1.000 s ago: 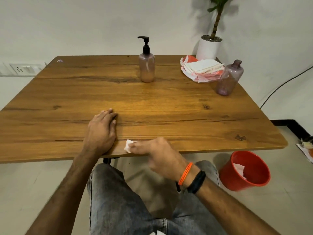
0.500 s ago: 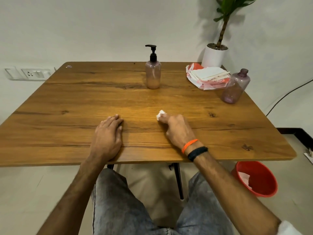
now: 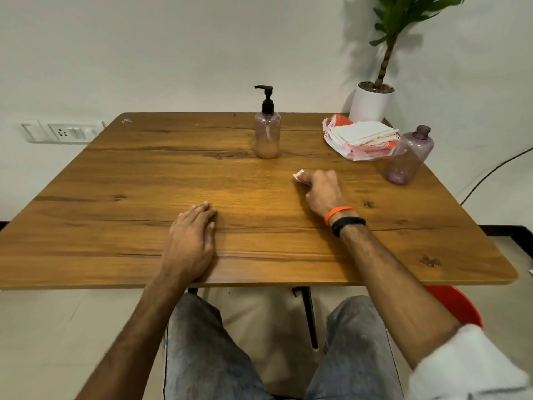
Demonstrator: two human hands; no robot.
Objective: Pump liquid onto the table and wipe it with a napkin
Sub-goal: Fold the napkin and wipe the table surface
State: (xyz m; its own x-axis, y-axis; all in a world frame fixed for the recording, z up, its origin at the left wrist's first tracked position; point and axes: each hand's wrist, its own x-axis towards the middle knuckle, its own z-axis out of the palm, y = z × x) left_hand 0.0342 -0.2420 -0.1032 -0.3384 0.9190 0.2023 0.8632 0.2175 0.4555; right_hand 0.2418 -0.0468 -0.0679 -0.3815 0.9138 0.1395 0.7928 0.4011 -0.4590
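A pink pump bottle (image 3: pixel 267 131) with a black pump head stands upright at the back middle of the wooden table (image 3: pixel 115 215). My right hand (image 3: pixel 320 189) is closed on a small crumpled white napkin (image 3: pixel 298 174) and presses it on the tabletop, in front of and to the right of the bottle. Only a corner of the napkin shows past the fingers. My left hand (image 3: pixel 190 241) lies flat, palm down, near the table's front edge and holds nothing. No liquid is visible on the wood.
A stack of white napkins (image 3: pixel 360 132) lies on a red-and-white wrapper at the back right. Beside it stands a purple bottle without a pump (image 3: pixel 408 155). A potted plant (image 3: pixel 372 102) is behind the table's corner. A red bin (image 3: pixel 455 304) sits on the floor under the right edge.
My right hand has slid the napkin from the table's front edge away from me and to the right. The left hand has stayed flat in place.
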